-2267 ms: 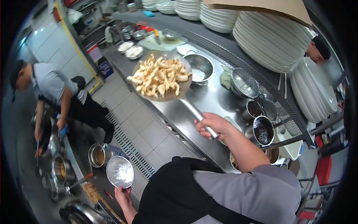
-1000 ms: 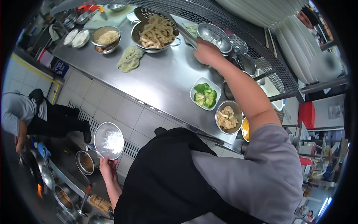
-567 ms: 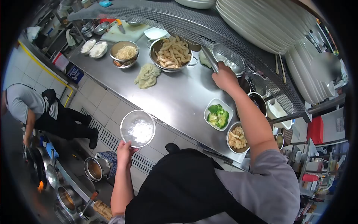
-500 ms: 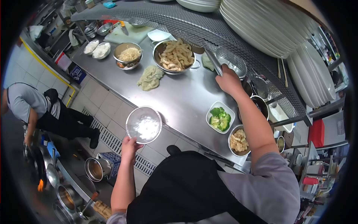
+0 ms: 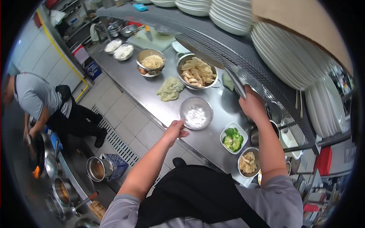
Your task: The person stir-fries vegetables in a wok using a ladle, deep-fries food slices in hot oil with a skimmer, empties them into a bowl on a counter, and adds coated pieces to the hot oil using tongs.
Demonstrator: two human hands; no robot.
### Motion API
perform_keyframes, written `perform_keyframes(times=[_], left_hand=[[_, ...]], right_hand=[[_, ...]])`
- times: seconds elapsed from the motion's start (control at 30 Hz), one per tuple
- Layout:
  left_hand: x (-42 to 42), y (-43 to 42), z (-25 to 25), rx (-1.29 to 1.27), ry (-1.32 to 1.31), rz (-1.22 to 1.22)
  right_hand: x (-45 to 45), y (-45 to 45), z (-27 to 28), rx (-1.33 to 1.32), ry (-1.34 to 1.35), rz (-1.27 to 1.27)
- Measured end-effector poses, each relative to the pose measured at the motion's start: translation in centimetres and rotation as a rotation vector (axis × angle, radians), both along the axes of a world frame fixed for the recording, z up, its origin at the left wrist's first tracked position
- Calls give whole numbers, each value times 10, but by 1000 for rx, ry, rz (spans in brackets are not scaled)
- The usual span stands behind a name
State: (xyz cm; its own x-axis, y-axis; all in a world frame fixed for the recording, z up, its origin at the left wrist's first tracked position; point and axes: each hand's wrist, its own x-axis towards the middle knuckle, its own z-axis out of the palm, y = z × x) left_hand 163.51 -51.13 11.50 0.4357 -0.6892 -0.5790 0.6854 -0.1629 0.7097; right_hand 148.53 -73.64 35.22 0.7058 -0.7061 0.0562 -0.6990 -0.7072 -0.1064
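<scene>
My left hand (image 5: pixel 175 132) pinches the near-left rim of a round metal bowl (image 5: pixel 196 113) with a shiny inside. The bowl is over the front part of the steel table; I cannot tell whether it rests there. My right hand (image 5: pixel 252 102) is wrapped round the metal handle of a large knife (image 5: pixel 236 83). Its broad blade points up and left, beneath the shelf edge and beside a colander (image 5: pixel 181 69) of pale, sliced food. Closer to me are a white square dish (image 5: pixel 222 146) of broccoli and a metal bowl (image 5: pixel 256 169) of pale chunks.
A crumpled cloth (image 5: pixel 170 89) lies on the steel table (image 5: pixel 146 99). Farther left stand a bowl of shreds (image 5: pixel 151 61) and two white bowls (image 5: pixel 123 52). Above hangs a mesh shelf (image 5: pixel 167 23) with stacked plates (image 5: pixel 289 60). At left, a co-worker (image 5: pixel 42 98) stands by a flaming stove.
My left hand has brought the metal bowl from over the floor to over the table. The right hand still grips the knife. The view has shifted, and the co-worker's arms have moved.
</scene>
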Motion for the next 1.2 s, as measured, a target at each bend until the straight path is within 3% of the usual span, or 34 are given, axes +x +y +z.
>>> perform_keyframes(times=[0.1, 0.3, 0.37, 0.4, 0.43, 0.5, 0.6, 0.73, 0.83, 0.97, 1.03, 1.13, 1.2], left_hand=[[5, 27, 10, 16, -22, -183], [1, 149, -26, 71, -17, -29], [-12, 202, -32, 120, 26, 157], [-20, 229, -35, 141, 41, 252], [-25, 255, -51, 202, 8, 290], [-49, 306, -90, 264, -2, 465], [-97, 371, -141, 331, -5, 709], [-203, 434, -171, 391, 42, 1048], [-293, 445, -184, 430, 70, 1319], [-401, 433, -194, 669, 205, 1577], [-444, 415, -194, 698, 235, 1686], [-491, 387, -192, 698, 416, 1934], [-516, 365, -194, 513, 547, 2117]], right_hand=[[3, 15, 6, -9, -10, 69], [17, 58, -22, 196, -170, 335], [31, 74, -46, 432, -254, 478], [44, 91, -54, 666, -206, 431], [56, 107, -62, 881, -153, 353], [85, 130, -111, 1177, -132, 486], [138, 185, -164, 1519, 127, 653], [150, 300, -188, 1654, 581, 825], [163, 388, -198, 1609, 960, 994], [141, 518, -210, 1422, 1415, 1176], [110, 574, -227, 1377, 1522, 1238], [48, 654, -253, 1339, 1705, 1294], [1, 700, -280, 1359, 1778, 1225]])
